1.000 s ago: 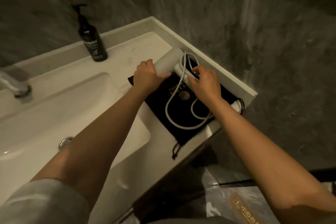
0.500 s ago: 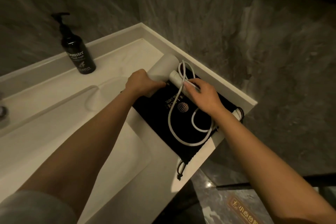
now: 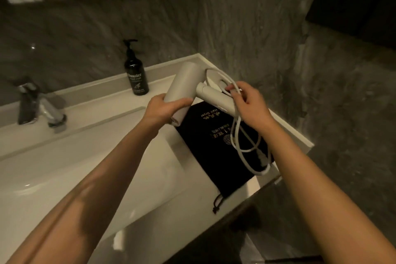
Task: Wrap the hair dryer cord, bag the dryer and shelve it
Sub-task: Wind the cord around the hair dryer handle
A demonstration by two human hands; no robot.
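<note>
Both hands hold the hair dryer [image 3: 184, 90] above the bench's [image 3: 90, 113] far right corner: left hand [image 3: 165, 110] clasps the barrel, right hand [image 3: 249, 105] pinches cord [image 3: 246, 143] against the handle slanting rightward, remaining loops dangling over the black bag [image 3: 210, 146] below.

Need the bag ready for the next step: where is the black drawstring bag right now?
In the head view, the black drawstring bag lies flat on the right end of the vanity counter, beside the basin, beneath the held hair dryer.
</note>
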